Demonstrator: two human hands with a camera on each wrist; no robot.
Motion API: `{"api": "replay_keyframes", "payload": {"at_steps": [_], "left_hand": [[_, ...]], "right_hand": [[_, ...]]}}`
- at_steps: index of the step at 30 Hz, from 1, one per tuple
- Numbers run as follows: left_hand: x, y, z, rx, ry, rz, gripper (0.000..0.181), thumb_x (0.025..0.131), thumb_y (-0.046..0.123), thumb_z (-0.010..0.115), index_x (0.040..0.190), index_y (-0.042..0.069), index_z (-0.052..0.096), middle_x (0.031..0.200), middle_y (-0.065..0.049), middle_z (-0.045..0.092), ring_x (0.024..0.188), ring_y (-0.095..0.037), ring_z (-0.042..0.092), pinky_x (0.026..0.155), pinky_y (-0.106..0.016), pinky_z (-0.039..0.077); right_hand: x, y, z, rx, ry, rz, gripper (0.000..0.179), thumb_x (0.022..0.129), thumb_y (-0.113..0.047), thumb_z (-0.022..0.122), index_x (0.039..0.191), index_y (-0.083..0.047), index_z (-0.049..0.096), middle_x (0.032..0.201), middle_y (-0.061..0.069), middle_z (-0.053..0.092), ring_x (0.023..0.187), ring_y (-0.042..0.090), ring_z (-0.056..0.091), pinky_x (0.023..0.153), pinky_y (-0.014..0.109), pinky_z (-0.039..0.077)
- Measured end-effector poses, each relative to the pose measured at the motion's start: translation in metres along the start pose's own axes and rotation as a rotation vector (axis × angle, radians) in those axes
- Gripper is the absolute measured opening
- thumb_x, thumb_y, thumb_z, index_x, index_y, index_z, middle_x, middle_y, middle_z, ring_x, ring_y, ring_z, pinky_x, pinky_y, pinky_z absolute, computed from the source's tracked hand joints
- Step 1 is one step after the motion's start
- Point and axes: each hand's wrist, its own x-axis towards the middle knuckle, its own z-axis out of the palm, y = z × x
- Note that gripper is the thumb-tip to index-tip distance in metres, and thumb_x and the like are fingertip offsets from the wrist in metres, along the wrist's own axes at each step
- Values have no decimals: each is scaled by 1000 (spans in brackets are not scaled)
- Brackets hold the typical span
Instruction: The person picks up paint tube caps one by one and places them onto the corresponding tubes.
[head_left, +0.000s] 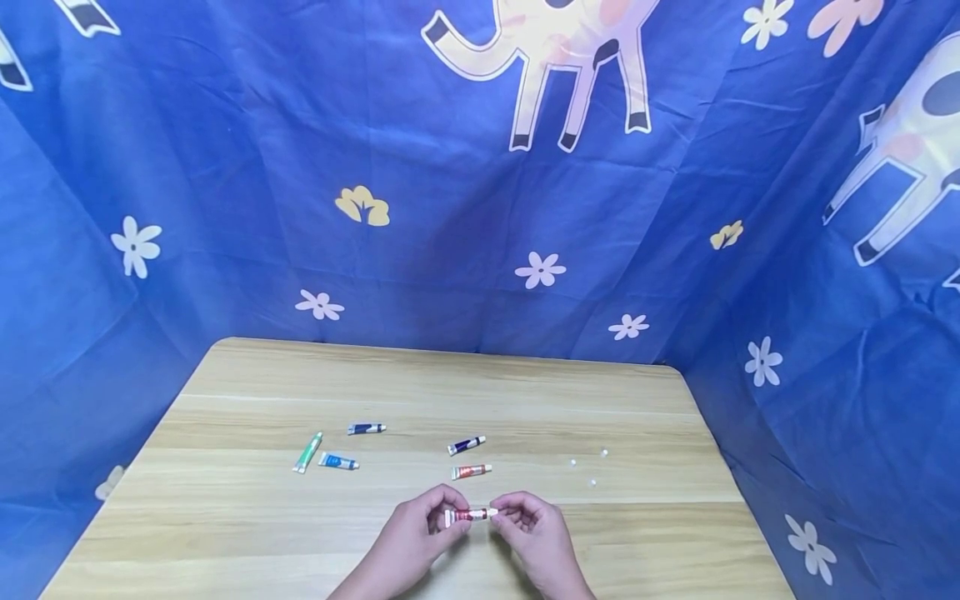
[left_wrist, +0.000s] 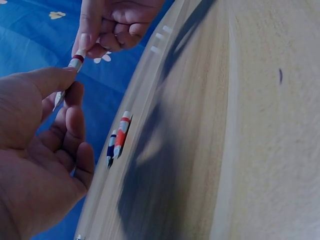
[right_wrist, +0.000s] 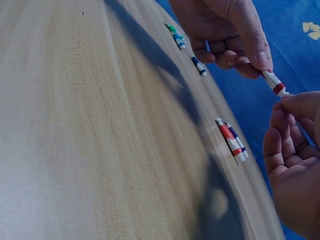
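Note:
Between both hands is a small paint tube (head_left: 476,515) with a dark red band and a white end, raised above the table in the wrist views. My left hand (head_left: 411,533) pinches its body between thumb and fingers. The white end is pinched by the thumb and index finger of my right hand (head_left: 538,533), which partly hide it; the right hand's other fingers curl loosely. Just beyond the hands lie an orange-red paint tube (head_left: 471,472) and a dark violet paint tube (head_left: 467,446), side by side.
To the left on the wooden table (head_left: 225,517) lie a green tube (head_left: 308,452), a light blue tube (head_left: 339,462) and a dark blue tube (head_left: 367,429). Three tiny white pieces, one a white bit (head_left: 593,482), sit at right. Blue patterned cloth (head_left: 450,217) hangs behind.

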Motion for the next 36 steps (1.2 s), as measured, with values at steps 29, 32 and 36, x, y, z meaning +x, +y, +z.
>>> {"api": "replay_keyframes", "payload": {"at_steps": [29, 32, 36], "left_hand": [[1, -2, 1, -5, -14, -27, 17, 94, 22, 84, 106, 23, 72, 77, 10, 52, 65, 2, 44, 61, -20, 43], [1, -1, 0, -14, -16, -25, 17, 94, 23, 84, 106, 23, 72, 76, 10, 52, 65, 2, 44, 60, -20, 42], [1, -1, -1, -29, -9, -29, 18, 94, 22, 84, 106, 22, 72, 75, 8, 51, 64, 1, 44, 59, -22, 42]], "right_hand": [[2, 6, 8, -147, -73, -13, 42, 112, -30, 58, 88, 3, 67, 77, 3, 65, 70, 3, 55, 72, 21, 49], [1, 5, 7, -167, -88, -4, 50, 116, -36, 50, 88, 3, 67, 76, -3, 62, 70, 2, 55, 72, 21, 50], [1, 5, 4, -132, -120, -4, 52, 119, -37, 40, 100, 3, 65, 82, -1, 64, 71, 2, 56, 72, 20, 53]]}}
